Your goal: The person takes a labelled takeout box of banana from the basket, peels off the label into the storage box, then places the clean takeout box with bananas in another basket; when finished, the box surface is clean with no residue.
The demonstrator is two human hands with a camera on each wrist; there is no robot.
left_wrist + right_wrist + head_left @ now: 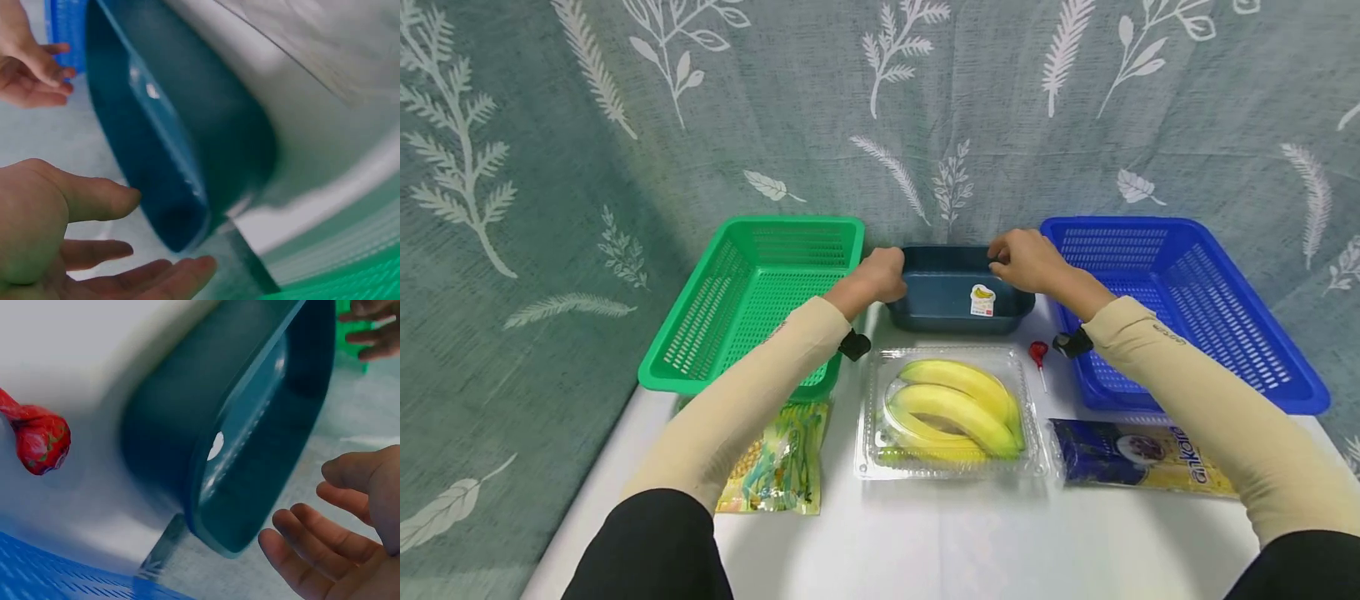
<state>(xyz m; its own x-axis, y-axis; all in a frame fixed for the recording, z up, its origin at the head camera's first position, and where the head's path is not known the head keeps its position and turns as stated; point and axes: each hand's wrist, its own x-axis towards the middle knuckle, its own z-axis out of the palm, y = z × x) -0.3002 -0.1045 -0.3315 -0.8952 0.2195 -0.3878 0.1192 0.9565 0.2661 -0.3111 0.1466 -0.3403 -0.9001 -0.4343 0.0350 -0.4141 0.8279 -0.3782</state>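
A dark teal bin (936, 312) with a banana sticker (982, 301) on its inside stands between the two baskets. At its left end is the left hand (880, 275); the left wrist view shows that hand (106, 244) with thumb and fingers spread beside the bin (231, 119). The right hand (1026, 260) is at the bin's back right rim. In the right wrist view its fingers are parted and loosely bent, with a gap between the hand (350, 525) and the bin (169, 425). Neither hand visibly grips anything.
Green basket (681, 383) at left, blue basket (1307, 392) at right. In front lie a clear box of bananas (955, 408), a red lollipop (1038, 352), a green-yellow packet (790, 467) and a dark blue-yellow packet (1135, 454). A patterned curtain (820, 100) hangs behind.
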